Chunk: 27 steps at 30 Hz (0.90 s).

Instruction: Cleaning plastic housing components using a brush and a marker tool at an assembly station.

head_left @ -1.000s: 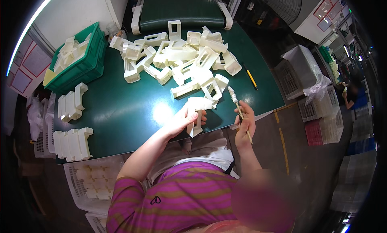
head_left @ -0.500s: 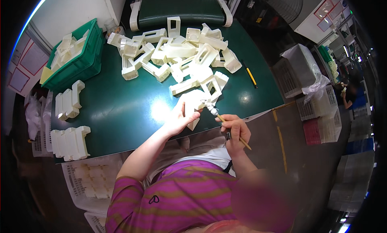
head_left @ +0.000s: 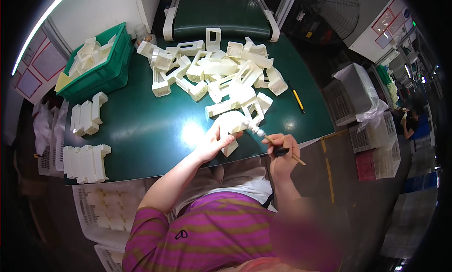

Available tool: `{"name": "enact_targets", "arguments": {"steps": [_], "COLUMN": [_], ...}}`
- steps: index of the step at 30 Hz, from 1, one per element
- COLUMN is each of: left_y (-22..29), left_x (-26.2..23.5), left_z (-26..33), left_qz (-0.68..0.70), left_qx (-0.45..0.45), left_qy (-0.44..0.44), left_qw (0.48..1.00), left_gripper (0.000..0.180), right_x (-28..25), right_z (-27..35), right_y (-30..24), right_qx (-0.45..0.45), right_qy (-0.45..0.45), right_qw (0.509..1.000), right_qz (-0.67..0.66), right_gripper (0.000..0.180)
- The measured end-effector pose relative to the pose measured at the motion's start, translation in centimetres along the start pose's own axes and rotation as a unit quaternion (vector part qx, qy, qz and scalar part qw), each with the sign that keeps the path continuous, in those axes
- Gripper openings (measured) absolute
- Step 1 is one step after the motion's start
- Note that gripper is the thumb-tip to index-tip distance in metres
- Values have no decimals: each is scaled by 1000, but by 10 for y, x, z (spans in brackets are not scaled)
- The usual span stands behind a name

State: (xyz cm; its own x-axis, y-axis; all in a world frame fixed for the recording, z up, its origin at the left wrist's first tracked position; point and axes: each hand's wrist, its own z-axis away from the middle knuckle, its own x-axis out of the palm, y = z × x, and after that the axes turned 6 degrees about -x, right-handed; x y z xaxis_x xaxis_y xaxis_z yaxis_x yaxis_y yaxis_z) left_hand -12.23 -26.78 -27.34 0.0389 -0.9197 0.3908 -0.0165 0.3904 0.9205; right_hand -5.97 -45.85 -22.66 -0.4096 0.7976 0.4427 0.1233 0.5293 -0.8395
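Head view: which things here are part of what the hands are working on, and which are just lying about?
In hand:
left hand holding a white plastic part
right hand holding a thin tool against it

Lying about:
pile of white parts
green crate
stacked parts
yellow pen

left hand (head_left: pixel 213 142) cupped, right hand (head_left: pixel 281 152) fisted — fingers curled

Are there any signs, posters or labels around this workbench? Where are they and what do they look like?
Wall posters: far left beside the green table, pale sheets with red borders.
Yellow triangle label: on the end of the green bin, left of the table.
Wall notices: upper right on a white panel, small red-framed rectangles.
Small yellow tag: on the dark machine behind the table, too small to describe further.
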Motion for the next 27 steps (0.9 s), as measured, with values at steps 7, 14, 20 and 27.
{"name": "enact_targets", "arguments": {"steps": [7,14,20,27], "left_y": [2,8,9,4], "left_x": [-4,4,7,7], "left_z": [0,2,-2,0], "left_qz": [16,19,-357,-228], "left_qx": [-28,-28,171,145], "left_qy": [-67,-52,-33,71], "left_qw": [997,998,918,960], "left_gripper": [68,62,63,56], "right_x": [-20,-26,3,2], "right_z": [-20,-31,-18,-6], "right_y": [10,-3,11,3], "right_qx": [50,140,14,-45], "right_qy": [36,-18,-3,-37], "right_qw": [998,987,998,998], "right_qz": [-33,-81,61,-13], "right_gripper": [33,31,27,33]}}
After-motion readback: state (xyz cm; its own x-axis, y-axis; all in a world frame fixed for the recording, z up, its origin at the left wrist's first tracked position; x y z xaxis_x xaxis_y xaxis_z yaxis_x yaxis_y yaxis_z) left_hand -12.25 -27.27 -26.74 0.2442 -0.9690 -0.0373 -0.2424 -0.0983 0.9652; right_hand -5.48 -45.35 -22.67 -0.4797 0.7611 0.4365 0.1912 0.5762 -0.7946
